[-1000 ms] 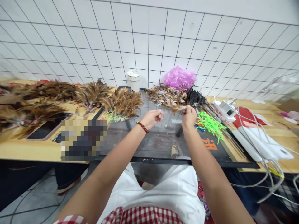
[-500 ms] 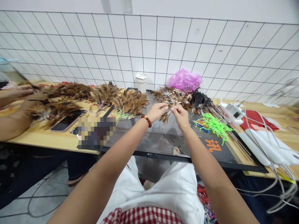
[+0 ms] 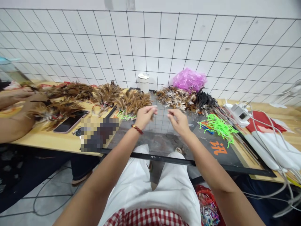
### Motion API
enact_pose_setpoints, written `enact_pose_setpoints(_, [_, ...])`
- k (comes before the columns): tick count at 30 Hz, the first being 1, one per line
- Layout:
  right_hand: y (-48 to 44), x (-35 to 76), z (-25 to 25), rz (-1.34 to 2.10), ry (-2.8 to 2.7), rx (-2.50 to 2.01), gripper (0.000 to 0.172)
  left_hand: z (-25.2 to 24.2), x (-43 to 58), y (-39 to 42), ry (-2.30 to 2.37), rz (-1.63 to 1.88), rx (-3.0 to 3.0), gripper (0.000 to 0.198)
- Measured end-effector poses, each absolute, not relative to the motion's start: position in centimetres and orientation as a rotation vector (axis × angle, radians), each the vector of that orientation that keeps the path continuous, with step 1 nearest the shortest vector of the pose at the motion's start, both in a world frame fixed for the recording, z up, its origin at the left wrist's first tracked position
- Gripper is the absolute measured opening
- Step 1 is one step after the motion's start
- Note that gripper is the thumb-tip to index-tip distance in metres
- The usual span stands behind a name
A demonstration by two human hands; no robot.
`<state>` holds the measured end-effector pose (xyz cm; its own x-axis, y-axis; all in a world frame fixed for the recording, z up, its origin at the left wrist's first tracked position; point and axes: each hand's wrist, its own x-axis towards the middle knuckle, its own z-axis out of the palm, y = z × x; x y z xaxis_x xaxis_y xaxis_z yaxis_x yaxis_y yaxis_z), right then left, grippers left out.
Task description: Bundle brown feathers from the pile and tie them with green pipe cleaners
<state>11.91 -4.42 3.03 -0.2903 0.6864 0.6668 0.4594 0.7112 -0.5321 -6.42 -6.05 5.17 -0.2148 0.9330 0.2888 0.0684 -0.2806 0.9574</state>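
My left hand [image 3: 145, 116], with a red bead bracelet [image 3: 137, 129] at the wrist, is closed in a pinch over the dark glass-topped panel. A small brown feather [image 3: 152, 118] shows partly under its fingertips; the rest is hidden. To the right, apart from it, my right hand [image 3: 178, 121] has curled fingers, thumb and forefinger slightly parted, and I see nothing between them. Behind my hands lie a heap of mottled brown and white feathers [image 3: 175, 97] and a bunch of black feathers [image 3: 205, 101]. Nearest my left hand is a brown feather bundle [image 3: 133, 101].
Bright green strings [image 3: 217, 127] lie on the right of the panel [image 3: 164, 142]. A white lidded cup [image 3: 143, 82] and a pink plastic bag [image 3: 189, 80] stand by the grid wall. White cables [image 3: 279, 135] run along the right. A co-worker's arm [image 3: 17, 125] rests at left near a phone [image 3: 70, 121].
My hands were together around a brown feather; now they have drawn apart, the left one moving left. The view has shifted slightly.
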Motion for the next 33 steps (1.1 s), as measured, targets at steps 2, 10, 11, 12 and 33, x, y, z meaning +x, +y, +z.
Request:
enact_pose_setpoints(2, [-6.1, 9.9, 2.7, 0.248, -2.236, -0.944, 0.052, 5.9, -8.8, -7.4, 1.260, 1.776, 1.237, 0.022])
enact_pose_setpoints(10, [-9.2, 2.1, -0.6, 0.412, -2.845, -0.951, 0.092, 6.2, -10.2, -12.9, 0.982, 1.988, 1.044, 0.021])
enact_pose_setpoints(11, [-8.4, 2.6, -0.8, 0.389, -2.814, -1.036, 0.091, 5.8, -9.8, -12.9, 0.984, 1.944, 1.042, 0.020])
enact_pose_setpoints(12, [-7.3, 3.6, -1.0, 0.366, -2.777, -1.156, 0.091, 5.4, -9.4, -12.9, 0.997, 1.898, 1.042, 0.020])
enact_pose_setpoints(33, [0.6, 1.7, -0.3, 0.219, -2.567, -1.555, 0.091, -0.3, -9.7, -17.0, 1.359, 1.357, 1.059, 0.023])
